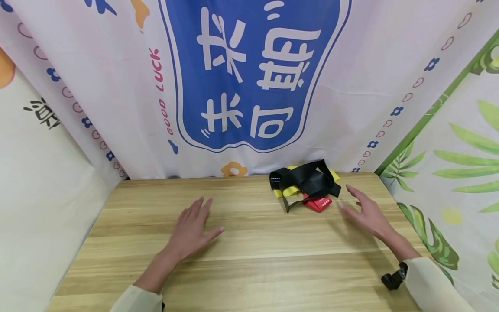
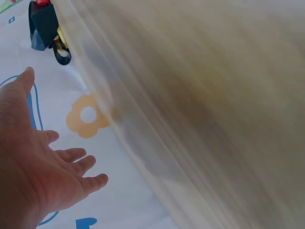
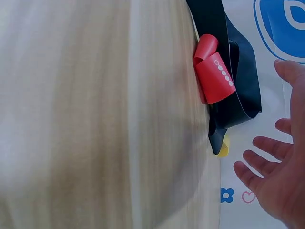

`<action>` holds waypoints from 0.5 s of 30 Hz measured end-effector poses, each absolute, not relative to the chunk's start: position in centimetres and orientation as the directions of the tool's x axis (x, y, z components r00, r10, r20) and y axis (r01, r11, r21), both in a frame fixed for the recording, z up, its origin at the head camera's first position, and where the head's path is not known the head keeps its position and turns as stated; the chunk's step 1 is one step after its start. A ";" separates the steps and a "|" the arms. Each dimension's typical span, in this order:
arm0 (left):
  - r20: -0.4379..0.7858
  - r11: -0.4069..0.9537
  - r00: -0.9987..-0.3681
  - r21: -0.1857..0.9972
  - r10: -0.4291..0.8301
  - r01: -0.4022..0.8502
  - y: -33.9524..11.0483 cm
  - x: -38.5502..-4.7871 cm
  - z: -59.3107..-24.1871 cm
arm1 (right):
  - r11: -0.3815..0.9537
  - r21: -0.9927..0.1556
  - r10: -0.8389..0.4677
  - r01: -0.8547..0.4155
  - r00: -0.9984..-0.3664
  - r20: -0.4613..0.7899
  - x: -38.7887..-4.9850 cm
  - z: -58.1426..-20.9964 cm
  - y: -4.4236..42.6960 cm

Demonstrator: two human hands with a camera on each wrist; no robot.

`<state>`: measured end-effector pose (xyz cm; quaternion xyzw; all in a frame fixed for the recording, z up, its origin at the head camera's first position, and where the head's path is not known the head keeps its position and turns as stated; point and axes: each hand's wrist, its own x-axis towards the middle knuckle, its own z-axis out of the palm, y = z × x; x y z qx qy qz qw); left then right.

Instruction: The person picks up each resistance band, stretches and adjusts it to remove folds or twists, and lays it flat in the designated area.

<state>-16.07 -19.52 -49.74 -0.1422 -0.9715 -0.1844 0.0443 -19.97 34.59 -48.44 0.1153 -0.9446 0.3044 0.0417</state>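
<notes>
A bare left hand (image 2: pixel 35 164), fingers apart, hung before a white printed cloth (image 2: pixel 126 193) with an orange petaled flower (image 2: pixel 75 117). Flat black, yellow and red bands (image 2: pixel 44 25) lay heaped by the edge of a pale wood-grained tabletop (image 2: pixel 200 114).

Soft, bright light lay evenly on the cloth (image 1: pixel 343 99) beyond the left hand (image 1: pixel 189 229) and right hand (image 1: pixel 368 214) in the head view, seemingly from above. The right hand threw a soft shadow on the table (image 1: pixel 253 242) along its inner side; a fainter one lay under the left hand's thumb. Both wrist views were dimmer. In the left one, the table beside the hand was blurred into streaks, with pale glare farthest from it. In the right one, the table was soft away from the hand, while the red strap (image 3: pixel 215 78) near its fingers looked fairly crisp
</notes>
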 end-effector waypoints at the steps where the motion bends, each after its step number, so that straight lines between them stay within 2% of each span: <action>1: 0.141 0.889 -0.955 0.351 0.259 0.293 -19.3 -16.2 -49.7 | 0.780 -0.577 -0.192 -0.242 -0.970 0.148 -20.1 -48.3 34.5; 10: 0.149 0.863 -0.953 0.405 0.262 0.301 -17.2 -17.3 -49.2 | 0.682 -0.705 -0.164 -0.198 -0.980 0.116 -22.1 -48.0 34.3; 15: 0.147 0.844 -0.953 0.444 0.264 0.302 -16.0 -17.9 -49.1 | 0.662 -0.732 -0.143 -0.161 -0.986 0.088 -23.3 -48.1 34.5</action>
